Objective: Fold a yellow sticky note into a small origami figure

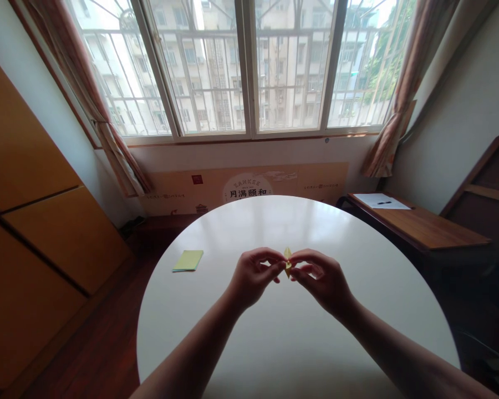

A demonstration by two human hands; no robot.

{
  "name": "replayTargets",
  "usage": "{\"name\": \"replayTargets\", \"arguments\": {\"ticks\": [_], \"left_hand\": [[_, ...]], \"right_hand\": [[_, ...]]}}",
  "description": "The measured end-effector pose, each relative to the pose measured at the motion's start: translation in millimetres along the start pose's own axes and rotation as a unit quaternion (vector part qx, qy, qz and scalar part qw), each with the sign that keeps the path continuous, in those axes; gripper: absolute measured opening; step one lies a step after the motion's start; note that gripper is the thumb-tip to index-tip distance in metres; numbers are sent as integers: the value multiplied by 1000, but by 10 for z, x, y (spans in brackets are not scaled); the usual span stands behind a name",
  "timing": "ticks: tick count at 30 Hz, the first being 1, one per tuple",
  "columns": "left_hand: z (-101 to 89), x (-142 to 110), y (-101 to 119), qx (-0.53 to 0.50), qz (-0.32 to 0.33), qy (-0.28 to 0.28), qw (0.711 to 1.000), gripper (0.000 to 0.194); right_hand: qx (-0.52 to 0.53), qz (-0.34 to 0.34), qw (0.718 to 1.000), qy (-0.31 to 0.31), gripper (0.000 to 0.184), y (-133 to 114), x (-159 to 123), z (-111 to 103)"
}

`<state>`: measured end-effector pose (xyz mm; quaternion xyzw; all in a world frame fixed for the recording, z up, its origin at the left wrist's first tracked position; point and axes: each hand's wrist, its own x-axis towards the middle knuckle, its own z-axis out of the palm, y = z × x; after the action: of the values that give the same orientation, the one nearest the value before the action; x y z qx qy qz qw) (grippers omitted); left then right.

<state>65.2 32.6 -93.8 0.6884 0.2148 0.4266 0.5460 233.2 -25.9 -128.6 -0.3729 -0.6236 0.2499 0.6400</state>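
Observation:
Between my two hands, above the middle of the white table, is a small folded piece of yellow paper (288,268). My left hand (256,272) pinches its left side between thumb and fingertips. From the other side, my right hand (318,272) pinches it the same way, so the fingertips of both hands nearly meet. Pointed yellow ends stick out above and below the fingers; the middle of the folded paper is partly hidden by them.
A pad of yellow-green sticky notes (188,260) lies on the round white table (249,349), left of my hands. A wooden side table (436,224) at the right bears a white sheet (376,200) and a pen (385,203). A printed banner (283,177) hangs below the window.

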Motion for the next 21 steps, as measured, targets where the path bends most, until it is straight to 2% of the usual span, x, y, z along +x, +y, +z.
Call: {"name": "replayTargets", "arguments": {"ticks": [6, 15, 18, 21], "left_hand": [[1, -14, -1, 52, 57, -9, 997, 24], [-7, -49, 5, 143, 105, 0, 984, 9], [35, -57, 18, 120, 93, 23, 988, 9], [93, -63, 14, 59, 48, 39, 996, 12]], "right_hand": [[28, -2, 1000, 11, 10, 26, 0, -2], [18, -8, 999, 25, 6, -21, -15, -6], [19, -6, 999, 30, 6, -39, -18, 8], [23, -5, 999, 34, 5, -38, -16, 17]]}}
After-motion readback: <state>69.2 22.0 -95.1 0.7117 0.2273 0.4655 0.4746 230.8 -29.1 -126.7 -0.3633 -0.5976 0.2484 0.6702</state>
